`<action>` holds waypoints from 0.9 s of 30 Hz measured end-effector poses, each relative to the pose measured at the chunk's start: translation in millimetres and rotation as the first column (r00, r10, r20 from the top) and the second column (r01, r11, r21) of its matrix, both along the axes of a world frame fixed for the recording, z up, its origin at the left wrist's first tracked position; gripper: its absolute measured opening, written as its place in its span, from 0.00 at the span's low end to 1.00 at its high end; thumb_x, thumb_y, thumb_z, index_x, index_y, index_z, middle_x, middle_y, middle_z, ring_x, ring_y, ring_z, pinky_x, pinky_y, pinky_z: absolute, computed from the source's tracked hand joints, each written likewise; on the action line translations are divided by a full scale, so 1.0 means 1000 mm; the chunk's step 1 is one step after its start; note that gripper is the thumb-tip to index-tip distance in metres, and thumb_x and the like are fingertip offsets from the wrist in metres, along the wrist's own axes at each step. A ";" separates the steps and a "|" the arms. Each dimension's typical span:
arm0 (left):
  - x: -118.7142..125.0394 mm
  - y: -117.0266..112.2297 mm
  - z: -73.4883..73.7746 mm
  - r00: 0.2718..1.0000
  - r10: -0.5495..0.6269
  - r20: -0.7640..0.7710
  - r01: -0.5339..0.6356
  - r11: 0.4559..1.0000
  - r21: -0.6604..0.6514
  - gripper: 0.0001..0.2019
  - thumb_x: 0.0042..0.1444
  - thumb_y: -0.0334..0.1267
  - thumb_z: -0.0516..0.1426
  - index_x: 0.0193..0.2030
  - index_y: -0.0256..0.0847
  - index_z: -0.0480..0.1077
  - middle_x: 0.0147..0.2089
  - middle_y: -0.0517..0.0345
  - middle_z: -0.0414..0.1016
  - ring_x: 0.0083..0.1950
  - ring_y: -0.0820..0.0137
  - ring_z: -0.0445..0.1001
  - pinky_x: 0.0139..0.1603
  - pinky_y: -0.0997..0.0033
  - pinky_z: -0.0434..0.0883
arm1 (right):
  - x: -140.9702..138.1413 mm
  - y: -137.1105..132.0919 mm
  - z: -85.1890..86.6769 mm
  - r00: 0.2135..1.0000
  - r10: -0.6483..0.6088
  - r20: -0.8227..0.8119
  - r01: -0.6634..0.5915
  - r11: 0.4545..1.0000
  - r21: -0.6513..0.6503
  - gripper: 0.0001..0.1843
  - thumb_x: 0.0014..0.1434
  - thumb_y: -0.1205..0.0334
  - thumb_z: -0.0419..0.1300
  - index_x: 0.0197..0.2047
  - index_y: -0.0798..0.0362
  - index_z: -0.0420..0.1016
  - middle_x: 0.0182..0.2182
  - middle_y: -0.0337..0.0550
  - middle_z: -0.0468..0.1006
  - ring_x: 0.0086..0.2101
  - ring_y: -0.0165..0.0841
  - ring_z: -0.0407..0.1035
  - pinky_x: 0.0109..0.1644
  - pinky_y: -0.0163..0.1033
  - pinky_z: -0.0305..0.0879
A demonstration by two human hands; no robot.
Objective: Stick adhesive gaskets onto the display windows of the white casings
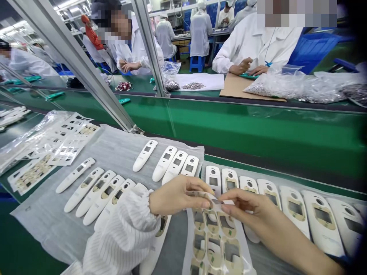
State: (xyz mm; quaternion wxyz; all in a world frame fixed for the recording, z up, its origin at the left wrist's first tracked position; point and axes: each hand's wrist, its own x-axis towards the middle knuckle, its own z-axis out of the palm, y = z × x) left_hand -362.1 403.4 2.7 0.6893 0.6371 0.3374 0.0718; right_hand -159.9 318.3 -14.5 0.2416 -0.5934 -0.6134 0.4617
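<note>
Sticker sheet (213,236) in both hands (176,194) (255,212)

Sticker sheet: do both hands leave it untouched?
No, the left hand and right hand both touch the upper end of the sticker sheet.

Beyond the green belt (258,131), a clear bag (276,84) overlaps cardboard (233,87) near a co-worker (239,47).
</note>
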 end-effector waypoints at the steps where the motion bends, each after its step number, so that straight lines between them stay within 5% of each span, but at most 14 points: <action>1: 0.000 0.001 -0.001 1.000 -0.006 -0.007 0.006 0.999 0.033 0.10 0.52 0.34 0.61 0.42 0.37 0.74 0.39 0.54 0.77 0.41 0.69 0.74 0.42 0.71 0.69 | 0.002 0.000 -0.001 1.000 -0.005 -0.001 0.005 1.000 -0.022 0.13 0.61 0.48 0.53 0.38 0.45 0.74 0.26 0.36 0.75 0.27 0.32 0.70 0.29 0.35 0.64; 4: 0.001 0.000 -0.005 0.996 0.077 -0.034 -0.074 0.993 0.088 0.07 0.52 0.36 0.60 0.35 0.35 0.76 0.35 0.54 0.76 0.36 0.70 0.72 0.37 0.74 0.68 | 0.007 -0.002 -0.004 0.998 -0.015 0.056 0.014 1.000 0.002 0.14 0.62 0.47 0.52 0.40 0.45 0.74 0.26 0.37 0.75 0.28 0.33 0.71 0.30 0.35 0.66; 6: 0.003 -0.002 -0.010 0.994 0.099 -0.036 -0.096 0.992 0.076 0.10 0.54 0.39 0.59 0.34 0.34 0.76 0.32 0.54 0.75 0.32 0.72 0.70 0.33 0.75 0.67 | 0.008 -0.002 -0.004 0.986 -0.049 0.160 0.018 0.982 0.187 0.14 0.61 0.48 0.54 0.46 0.44 0.72 0.35 0.40 0.77 0.34 0.35 0.72 0.33 0.36 0.69; 9: 0.005 -0.006 -0.014 0.993 0.111 -0.029 -0.108 0.991 0.083 0.11 0.56 0.40 0.57 0.34 0.34 0.76 0.29 0.56 0.74 0.28 0.75 0.66 0.29 0.76 0.63 | 0.002 -0.002 0.003 0.934 -0.153 0.323 -0.059 0.825 0.562 0.20 0.59 0.50 0.58 0.54 0.45 0.67 0.49 0.45 0.71 0.46 0.39 0.69 0.42 0.41 0.70; 11: 0.007 -0.009 -0.015 0.990 0.142 -0.007 -0.141 0.987 0.078 0.09 0.56 0.38 0.57 0.34 0.34 0.76 0.26 0.59 0.71 0.26 0.77 0.62 0.26 0.77 0.60 | -0.003 -0.001 0.007 0.907 -0.184 0.380 -0.133 0.730 0.670 0.15 0.60 0.54 0.57 0.50 0.47 0.68 0.46 0.46 0.72 0.45 0.39 0.68 0.42 0.43 0.68; 15: 0.009 -0.012 -0.013 0.979 0.190 0.080 -0.189 0.982 -0.013 0.07 0.55 0.35 0.58 0.34 0.34 0.76 0.23 0.62 0.67 0.22 0.80 0.57 0.23 0.79 0.57 | -0.012 0.004 0.007 0.919 -0.156 0.363 -0.137 0.736 0.663 0.02 0.62 0.62 0.56 0.39 0.47 0.69 0.34 0.40 0.73 0.36 0.34 0.69 0.34 0.39 0.66; 21: 0.007 -0.013 -0.009 0.980 0.155 0.123 -0.157 0.988 0.008 0.10 0.56 0.36 0.57 0.39 0.35 0.77 0.34 0.53 0.76 0.32 0.72 0.70 0.31 0.76 0.66 | -0.012 0.009 0.000 0.958 -0.116 0.261 -0.081 0.767 0.637 0.04 0.62 0.66 0.56 0.38 0.47 0.68 0.32 0.35 0.75 0.32 0.30 0.70 0.32 0.36 0.64; 27: 0.008 -0.017 -0.017 0.979 0.197 0.058 -0.202 0.974 0.104 0.15 0.59 0.42 0.53 0.33 0.35 0.78 0.24 0.56 0.72 0.24 0.75 0.63 0.25 0.76 0.61 | -0.014 0.008 -0.003 0.942 -0.116 0.316 -0.128 0.746 0.654 0.04 0.61 0.68 0.55 0.35 0.50 0.68 0.30 0.36 0.75 0.31 0.31 0.69 0.32 0.38 0.61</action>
